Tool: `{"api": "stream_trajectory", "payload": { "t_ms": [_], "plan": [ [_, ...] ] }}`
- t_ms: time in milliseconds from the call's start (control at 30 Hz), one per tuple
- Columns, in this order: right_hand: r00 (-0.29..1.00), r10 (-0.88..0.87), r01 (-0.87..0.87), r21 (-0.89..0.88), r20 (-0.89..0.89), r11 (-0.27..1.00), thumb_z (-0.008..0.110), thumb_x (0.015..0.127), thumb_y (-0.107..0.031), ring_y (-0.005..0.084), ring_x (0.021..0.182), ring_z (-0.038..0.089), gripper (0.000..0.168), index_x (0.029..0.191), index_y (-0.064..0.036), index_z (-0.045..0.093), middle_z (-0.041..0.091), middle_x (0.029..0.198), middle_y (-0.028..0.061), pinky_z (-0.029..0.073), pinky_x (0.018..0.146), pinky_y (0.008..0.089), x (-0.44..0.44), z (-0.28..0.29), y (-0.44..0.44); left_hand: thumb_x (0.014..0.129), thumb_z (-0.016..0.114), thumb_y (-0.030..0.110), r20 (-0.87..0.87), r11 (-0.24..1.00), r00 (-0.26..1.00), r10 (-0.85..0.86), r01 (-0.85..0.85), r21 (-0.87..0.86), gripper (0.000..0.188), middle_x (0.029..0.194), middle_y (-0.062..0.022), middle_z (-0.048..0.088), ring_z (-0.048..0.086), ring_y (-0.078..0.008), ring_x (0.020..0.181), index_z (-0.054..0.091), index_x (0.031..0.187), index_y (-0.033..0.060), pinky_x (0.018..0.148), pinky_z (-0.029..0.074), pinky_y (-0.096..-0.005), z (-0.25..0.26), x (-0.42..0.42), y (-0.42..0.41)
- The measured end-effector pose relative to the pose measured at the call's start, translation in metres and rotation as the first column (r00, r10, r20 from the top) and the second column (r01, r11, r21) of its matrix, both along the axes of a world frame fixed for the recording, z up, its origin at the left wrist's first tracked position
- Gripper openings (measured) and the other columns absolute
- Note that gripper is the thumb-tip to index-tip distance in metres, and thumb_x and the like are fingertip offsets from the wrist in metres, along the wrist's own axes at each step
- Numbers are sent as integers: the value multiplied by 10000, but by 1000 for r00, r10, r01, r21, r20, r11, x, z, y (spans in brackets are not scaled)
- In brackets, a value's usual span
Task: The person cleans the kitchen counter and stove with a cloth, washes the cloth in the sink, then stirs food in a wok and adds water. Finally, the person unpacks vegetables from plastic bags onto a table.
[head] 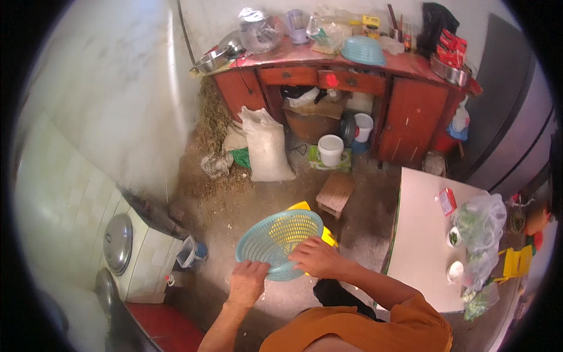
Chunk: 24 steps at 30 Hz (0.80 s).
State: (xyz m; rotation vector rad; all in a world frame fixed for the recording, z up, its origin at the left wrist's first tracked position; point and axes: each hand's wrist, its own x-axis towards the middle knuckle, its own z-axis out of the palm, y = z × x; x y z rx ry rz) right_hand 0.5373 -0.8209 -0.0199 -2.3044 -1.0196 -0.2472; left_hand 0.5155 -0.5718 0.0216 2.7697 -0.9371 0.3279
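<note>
In the head view, a blue-green plastic colander [259, 240] is tilted in front of me, above the floor. My left hand [250, 279] grips its near rim with the fingers over the edge. Further right along the same rim, my right hand [317, 257] holds on, its fingers bent over the edge. No food shows inside the colander. Behind and partly under it is a yellow plastic object [329, 237], mostly hidden by the colander; its kind cannot be told.
A white table [422, 246] with bowls and bagged greens stands right. Ahead are a wooden stool [336, 191], a white sack [269, 152], a lidded bucket [330, 151] and a red cabinet [411, 119]. A tiled stove [149, 264] with a metal lid [118, 244] is left.
</note>
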Motion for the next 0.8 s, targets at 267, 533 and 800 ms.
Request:
{"api": "stream_trajectory", "payload": {
  "t_ms": [267, 533, 800],
  "plan": [
    [924, -371, 383, 233, -94, 894, 606, 848, -124, 330, 1156, 500, 309, 1143, -46, 561, 548, 1221, 151, 384, 1022, 422, 135, 12, 21, 734, 699, -36, -187, 808, 913, 363, -408, -425, 247, 820, -163, 626, 619, -311, 688, 631, 966, 13, 616, 493, -359, 2, 140, 104],
    [794, -600, 606, 52, -96, 794, 628, 839, -98, 332, 1142, 513, 340, 1169, -66, 550, 547, 1205, 143, 412, 984, 412, 245, -11, 88, 803, 658, -19, -210, 823, 964, 164, -251, -510, 175, 790, -158, 596, 596, -284, 650, 626, 971, 15, 622, 480, -333, -7, 356, 168],
    [693, -707, 717, 35, -141, 696, 620, 813, -115, 332, 1120, 532, 367, 1169, -55, 551, 569, 1199, 151, 444, 915, 444, 310, 1, 156, 869, 599, 2, -433, 671, 871, -233, -179, -720, 177, 883, -67, 626, 586, -140, 721, 611, 1046, 0, 629, 474, -282, 0, 520, 180]
  ]
}}
